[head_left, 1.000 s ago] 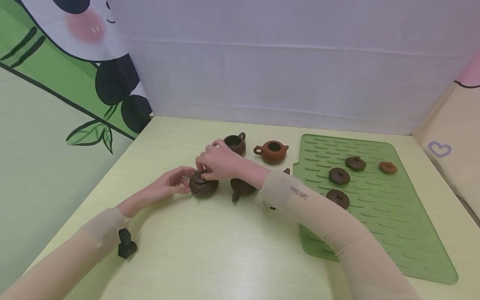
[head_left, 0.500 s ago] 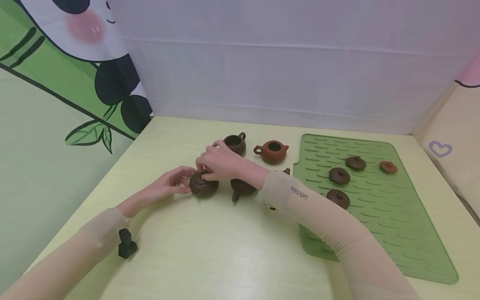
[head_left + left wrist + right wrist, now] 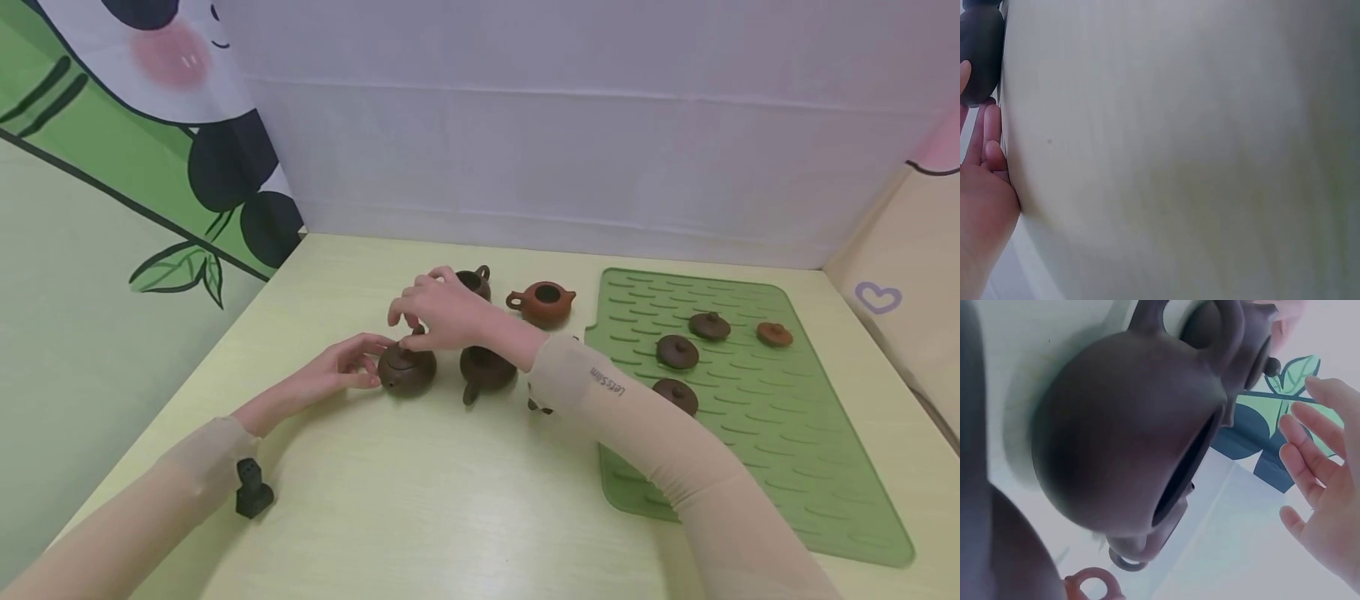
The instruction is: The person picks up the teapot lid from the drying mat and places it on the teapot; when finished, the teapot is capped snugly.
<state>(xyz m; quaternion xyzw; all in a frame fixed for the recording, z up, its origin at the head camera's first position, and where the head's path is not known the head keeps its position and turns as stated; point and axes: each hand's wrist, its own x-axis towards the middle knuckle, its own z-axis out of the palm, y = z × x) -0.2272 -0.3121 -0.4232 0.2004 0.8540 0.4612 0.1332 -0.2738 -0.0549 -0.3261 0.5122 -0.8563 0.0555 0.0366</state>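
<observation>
A small dark brown teapot [image 3: 411,377] with a lid in place stands on the table at centre left. My left hand [image 3: 339,367] holds it from the left, thumb in front and fingers reaching behind. In the left wrist view, that hand [image 3: 985,194] lies low by the table beside the teapot's dark body [image 3: 982,53]. Over the lid hovers my right hand [image 3: 450,312], fingers loosely bent with nothing between them. The right wrist view shows the lid's round knob [image 3: 1272,367] apart from the right hand [image 3: 1329,462].
An uncovered dark teapot [image 3: 487,372] stands right of the lidded one. Behind are another dark teapot [image 3: 480,287] and a reddish one [image 3: 546,305]. A further pot is mostly hidden under my right forearm. Several lids, including a reddish one [image 3: 774,334], lie on the green mat [image 3: 787,467].
My right hand has let go of the lid's knob and risen slightly, its fingers spreading. The left hand and the teapot have stayed where they were.
</observation>
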